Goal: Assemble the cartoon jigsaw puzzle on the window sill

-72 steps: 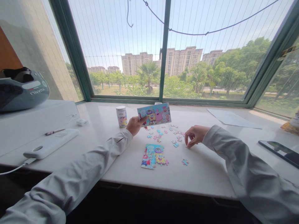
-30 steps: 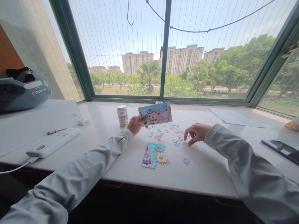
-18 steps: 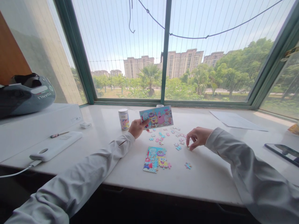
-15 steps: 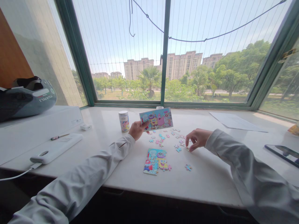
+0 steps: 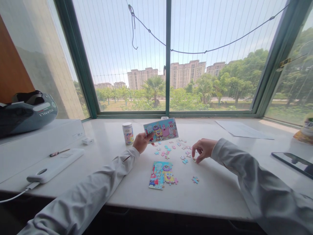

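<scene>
two hands up over the white sill (image 5: 215,192), both in pale sleeves.

hard to read first:
- small piece (image 5: 193,160) at the right hand (image 5: 202,149) mostly covered by the fingertips (image 5: 196,158). shape and print not resolvable. can't tell whether pinched or merely pressed flat.
- second tin (image 5: 164,117) hidden behind the picture card (image 5: 160,130), only the lid rim showing.
- tablet (image 5: 292,160) cut off at the right edge, yellow packet (image 5: 302,136) beyond it also clipped.
- helmet (image 5: 26,112) clipped at the left edge. cable from the white power bank (image 5: 55,160) off frame.
- prints on the loose pieces (image 5: 171,149) too small to make out.

left hand (image 5: 140,142): closed on the card's lower left corner, thumb on the face. card lifted off the sill, tilted toward the camera, above the far end of the scatter. printed tin (image 5: 128,133) upright just left of that hand, not touching.

right hand: fingers curled down, partly open, thumb and forefinger tips down at the right margin of the scatter. part-built puzzle (image 5: 161,170) flat, nearer the body, between both hands, touching neither. stray piece (image 5: 195,179) just right of it, nearer the body than the right hand, apart from it. paper sheet (image 5: 242,129) well behind the right forearm.
</scene>
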